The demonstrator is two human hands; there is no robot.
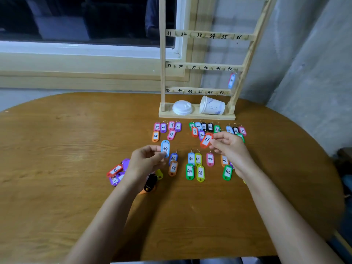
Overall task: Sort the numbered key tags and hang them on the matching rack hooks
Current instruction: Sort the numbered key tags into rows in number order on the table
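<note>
- A wooden key rack (pixel 207 65) stands upright at the far edge of the round wooden table (pixel 57 187). Its base tray holds a white plastic cup lid (pixel 182 107) on the left and a white paper cup (pixel 212 106) lying on its side on the right; the cup interior is not visible.
- The left hand (pixel 144 162) pinches a light blue tag marked "34" (pixel 165 149) by its lower end between thumb and fingers, the fingers closed narrowly on it; the tag is upright, above the table surface.
- The right hand (pixel 230 147) pinches a red tag marked "37" (pixel 206 140) at its right edge between thumb and fingertips, the tag tilted.
- Rack rails carry handwritten numbers: 31–36 on the upper visible rail, 37–42 on the middle, 43–48 on the lower.
- One tag (pixel 231 80) hangs from the hook at the right end of the middle rail; its number is too blurred to confirm.
- Tags lie sorted in rows on the table in front of the rack: a far row (pixel 167 128) reading 25, 26, 27, 28, then 29 to about 37 to its right; a near row (pixel 200 166) reading 38, 40, 41, 44, 46.
- An unsorted heap of tags (pixel 117 173) lies just beside the left wrist.
</note>
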